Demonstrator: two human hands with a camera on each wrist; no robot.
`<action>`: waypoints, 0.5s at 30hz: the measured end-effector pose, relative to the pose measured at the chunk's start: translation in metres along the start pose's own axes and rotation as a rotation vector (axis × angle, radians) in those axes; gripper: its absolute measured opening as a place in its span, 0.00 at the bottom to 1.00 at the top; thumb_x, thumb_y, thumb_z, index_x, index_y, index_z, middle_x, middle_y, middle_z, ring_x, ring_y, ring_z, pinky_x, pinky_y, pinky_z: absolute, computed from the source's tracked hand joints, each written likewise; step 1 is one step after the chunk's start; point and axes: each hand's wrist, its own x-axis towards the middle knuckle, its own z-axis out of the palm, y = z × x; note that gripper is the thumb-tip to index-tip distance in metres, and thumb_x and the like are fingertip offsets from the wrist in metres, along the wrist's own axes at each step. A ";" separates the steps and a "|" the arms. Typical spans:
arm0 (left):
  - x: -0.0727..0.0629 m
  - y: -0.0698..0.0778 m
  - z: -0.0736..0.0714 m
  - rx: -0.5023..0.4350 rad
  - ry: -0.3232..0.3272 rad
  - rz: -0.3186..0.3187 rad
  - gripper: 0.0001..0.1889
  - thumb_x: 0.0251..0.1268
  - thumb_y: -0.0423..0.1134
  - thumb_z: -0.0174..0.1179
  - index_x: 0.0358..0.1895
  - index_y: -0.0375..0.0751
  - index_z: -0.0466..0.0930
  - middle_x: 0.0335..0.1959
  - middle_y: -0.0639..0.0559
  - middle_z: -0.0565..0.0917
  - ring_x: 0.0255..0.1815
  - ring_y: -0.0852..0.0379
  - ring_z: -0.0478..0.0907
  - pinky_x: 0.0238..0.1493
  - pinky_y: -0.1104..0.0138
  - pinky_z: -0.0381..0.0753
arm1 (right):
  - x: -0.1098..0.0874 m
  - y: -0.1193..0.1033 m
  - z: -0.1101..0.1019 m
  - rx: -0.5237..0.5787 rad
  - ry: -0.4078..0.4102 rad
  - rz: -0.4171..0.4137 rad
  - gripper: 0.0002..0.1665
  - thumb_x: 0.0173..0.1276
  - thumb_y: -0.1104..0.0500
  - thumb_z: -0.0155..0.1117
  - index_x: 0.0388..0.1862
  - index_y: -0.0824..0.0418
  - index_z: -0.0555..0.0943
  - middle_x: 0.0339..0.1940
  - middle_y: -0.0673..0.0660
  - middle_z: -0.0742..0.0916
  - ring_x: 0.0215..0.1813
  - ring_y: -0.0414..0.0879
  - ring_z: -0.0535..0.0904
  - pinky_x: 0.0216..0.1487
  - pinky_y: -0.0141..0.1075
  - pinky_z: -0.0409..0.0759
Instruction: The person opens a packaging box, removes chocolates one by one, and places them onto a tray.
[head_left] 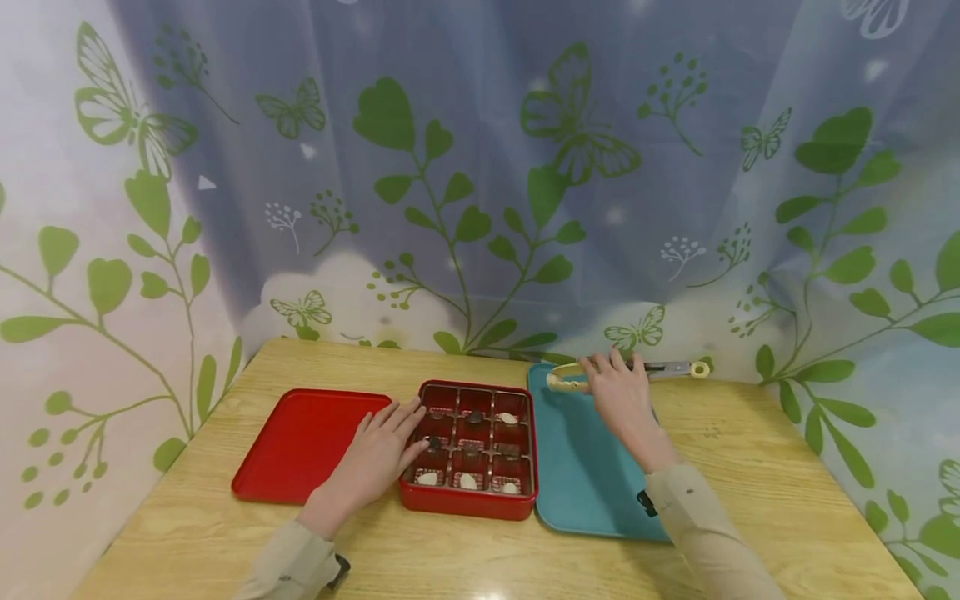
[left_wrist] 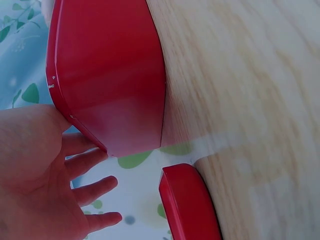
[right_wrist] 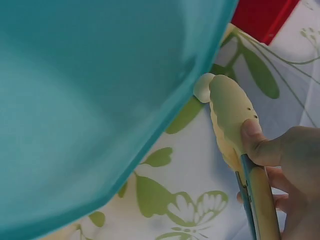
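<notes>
On the table stands a red square box (head_left: 468, 502) with a clear divided insert (head_left: 480, 457). Small rounded white pieces (head_left: 468, 481) and dark pieces (head_left: 475, 417) lie in its compartments. My left hand (head_left: 381, 446) rests on the box's left rim with fingers extended; in the left wrist view its fingers (left_wrist: 95, 191) spread beside the box wall. Over the far part of a teal tray (head_left: 577, 504), my right hand (head_left: 621, 400) grips yellow-tipped tongs (right_wrist: 232, 110) around their arms. At the tongs' tips is a rounded white piece (right_wrist: 202, 89), seen in the right wrist view.
Left of the box lies a flat red lid (head_left: 300, 446), partly behind my left hand. The teal tray sits just right of the box. A patterned curtain (head_left: 480, 192) hangs along the back edge of the wooden table (head_left: 450, 558).
</notes>
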 end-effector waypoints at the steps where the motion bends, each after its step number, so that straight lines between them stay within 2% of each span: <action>1: 0.000 0.000 0.000 -0.001 0.000 0.000 0.30 0.75 0.47 0.59 0.73 0.35 0.70 0.76 0.42 0.67 0.75 0.34 0.63 0.70 0.34 0.61 | 0.000 0.000 0.001 0.000 -0.025 0.004 0.24 0.68 0.54 0.69 0.63 0.55 0.81 0.50 0.58 0.84 0.54 0.57 0.75 0.53 0.55 0.71; 4: 0.000 -0.001 0.001 -0.003 0.001 0.002 0.30 0.75 0.47 0.59 0.73 0.35 0.69 0.76 0.41 0.67 0.75 0.34 0.62 0.70 0.34 0.61 | 0.001 0.000 0.006 0.002 -0.057 0.007 0.24 0.69 0.55 0.68 0.63 0.56 0.80 0.49 0.58 0.83 0.52 0.56 0.74 0.50 0.53 0.69; 12: 0.000 -0.001 0.002 -0.011 0.007 0.001 0.30 0.75 0.47 0.59 0.73 0.35 0.69 0.76 0.42 0.67 0.75 0.33 0.62 0.71 0.35 0.59 | 0.002 -0.003 0.015 0.033 -0.072 0.003 0.21 0.70 0.57 0.68 0.60 0.59 0.80 0.47 0.60 0.83 0.51 0.58 0.75 0.48 0.52 0.68; 15: 0.000 -0.001 0.001 -0.014 0.009 0.001 0.30 0.75 0.47 0.59 0.73 0.35 0.70 0.76 0.41 0.67 0.75 0.33 0.62 0.71 0.35 0.59 | 0.002 -0.003 0.015 0.054 -0.086 0.018 0.23 0.70 0.57 0.67 0.63 0.59 0.79 0.51 0.60 0.83 0.55 0.59 0.75 0.51 0.54 0.70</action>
